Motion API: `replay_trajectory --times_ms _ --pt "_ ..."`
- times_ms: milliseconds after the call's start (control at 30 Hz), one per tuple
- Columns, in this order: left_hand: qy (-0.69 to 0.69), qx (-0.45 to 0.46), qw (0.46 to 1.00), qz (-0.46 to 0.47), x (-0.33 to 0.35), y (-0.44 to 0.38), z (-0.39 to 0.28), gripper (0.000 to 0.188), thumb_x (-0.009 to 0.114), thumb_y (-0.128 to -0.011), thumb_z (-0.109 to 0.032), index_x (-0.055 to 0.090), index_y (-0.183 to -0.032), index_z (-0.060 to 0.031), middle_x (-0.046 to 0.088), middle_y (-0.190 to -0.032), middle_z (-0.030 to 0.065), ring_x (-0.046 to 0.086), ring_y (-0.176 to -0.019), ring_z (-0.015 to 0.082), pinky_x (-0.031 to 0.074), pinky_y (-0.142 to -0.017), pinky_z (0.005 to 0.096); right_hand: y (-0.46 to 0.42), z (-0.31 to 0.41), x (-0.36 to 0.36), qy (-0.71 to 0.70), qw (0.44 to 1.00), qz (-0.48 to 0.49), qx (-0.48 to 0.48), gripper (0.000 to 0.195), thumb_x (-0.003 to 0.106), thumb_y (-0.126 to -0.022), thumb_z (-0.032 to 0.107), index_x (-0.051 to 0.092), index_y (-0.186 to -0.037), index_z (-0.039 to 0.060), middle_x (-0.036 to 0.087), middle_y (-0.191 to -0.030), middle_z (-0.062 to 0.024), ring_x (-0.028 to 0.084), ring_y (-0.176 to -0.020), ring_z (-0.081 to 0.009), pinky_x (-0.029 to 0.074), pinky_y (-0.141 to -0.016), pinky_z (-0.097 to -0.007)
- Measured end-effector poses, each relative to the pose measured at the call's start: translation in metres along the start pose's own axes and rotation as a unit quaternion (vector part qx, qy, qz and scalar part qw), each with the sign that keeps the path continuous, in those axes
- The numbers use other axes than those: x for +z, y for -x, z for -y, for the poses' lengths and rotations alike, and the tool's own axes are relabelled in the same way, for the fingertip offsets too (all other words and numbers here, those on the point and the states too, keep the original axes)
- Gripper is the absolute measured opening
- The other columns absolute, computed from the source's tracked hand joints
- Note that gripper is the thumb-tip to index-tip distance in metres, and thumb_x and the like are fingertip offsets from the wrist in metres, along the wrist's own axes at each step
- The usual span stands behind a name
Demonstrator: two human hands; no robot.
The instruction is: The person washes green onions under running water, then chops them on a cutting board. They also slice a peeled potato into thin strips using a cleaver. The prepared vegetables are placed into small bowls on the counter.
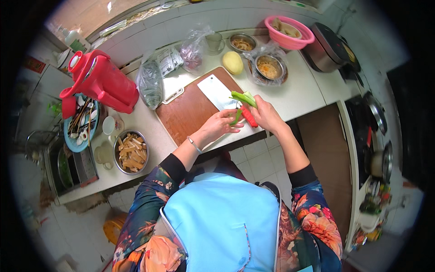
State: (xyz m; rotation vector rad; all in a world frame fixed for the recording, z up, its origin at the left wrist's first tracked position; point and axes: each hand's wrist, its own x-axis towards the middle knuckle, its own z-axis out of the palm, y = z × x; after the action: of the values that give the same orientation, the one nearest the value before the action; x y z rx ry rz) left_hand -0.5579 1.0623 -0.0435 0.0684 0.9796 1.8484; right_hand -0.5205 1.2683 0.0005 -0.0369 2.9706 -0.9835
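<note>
My right hand (pixel 266 114) grips a small bunch of green vegetable stalks (pixel 245 98) above the right edge of a brown cutting board (pixel 185 110). Close beside it, my left hand (pixel 221 125) has a thin green strip (pixel 237 117) at its fingers, which are loosely curled. Below the hands lies a cleaver; its broad blade (pixel 215 90) rests on the board, and its red handle (pixel 249 117) points toward me over the board's edge. A peeled potato (pixel 232 63) sits just past the board's far corner.
A red thermos-like jug (pixel 105 83) and a steel bowl of cut brown-edged pieces (pixel 132 152) stand left. Behind the board are plastic bags (pixel 149 83) and a glass mug (pixel 214 42). Bowls of food (pixel 269 67), a pink basin (pixel 290 34) and a rice cooker (pixel 326 49) line the right.
</note>
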Motion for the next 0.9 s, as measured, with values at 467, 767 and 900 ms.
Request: replay_trajectory --times_ms 467,767,900 --pt "-0.115 0.195 0.956 -0.187 -0.027 -0.087 -0.021 0.081 0.046 -0.066 0.008 0.029 -0.145 -0.0023 0.040 -0.145 0.0135 0.043 -0.129 0.0206 0.040 -0.100 0.0312 -0.156 -0.050 0.053 -0.044 0.995 0.081 -0.041 0.041 0.069 -0.078 0.020 0.049 -0.104 -0.0041 0.059 -0.100 -0.0285 0.058 -0.097 -0.0435 0.047 -0.083 -0.0449" --pt "-0.438 0.013 0.463 -0.770 -0.175 0.006 -0.091 0.074 0.077 -0.067 -0.034 0.043 -0.122 0.0030 0.046 -0.127 0.0254 0.044 -0.119 0.0422 0.042 -0.095 0.0519 -0.166 -0.042 0.103 0.069 0.987 0.126 0.076 0.091 0.069 -0.082 0.027 0.010 -0.147 0.0021 0.037 -0.139 -0.0263 0.034 -0.127 -0.0445 0.034 -0.099 -0.0619" --pt "-0.407 0.068 0.521 -0.747 -0.234 0.029 -0.094 0.068 0.077 -0.066 -0.045 0.058 -0.106 0.0057 0.065 -0.101 0.0264 0.064 -0.095 0.0401 0.050 -0.084 0.0428 -0.148 -0.033 0.080 0.049 0.991 0.124 0.033 0.078 0.068 -0.081 0.021 0.026 -0.143 -0.0006 0.045 -0.136 -0.0220 0.038 -0.126 -0.0426 0.034 -0.098 -0.0621"
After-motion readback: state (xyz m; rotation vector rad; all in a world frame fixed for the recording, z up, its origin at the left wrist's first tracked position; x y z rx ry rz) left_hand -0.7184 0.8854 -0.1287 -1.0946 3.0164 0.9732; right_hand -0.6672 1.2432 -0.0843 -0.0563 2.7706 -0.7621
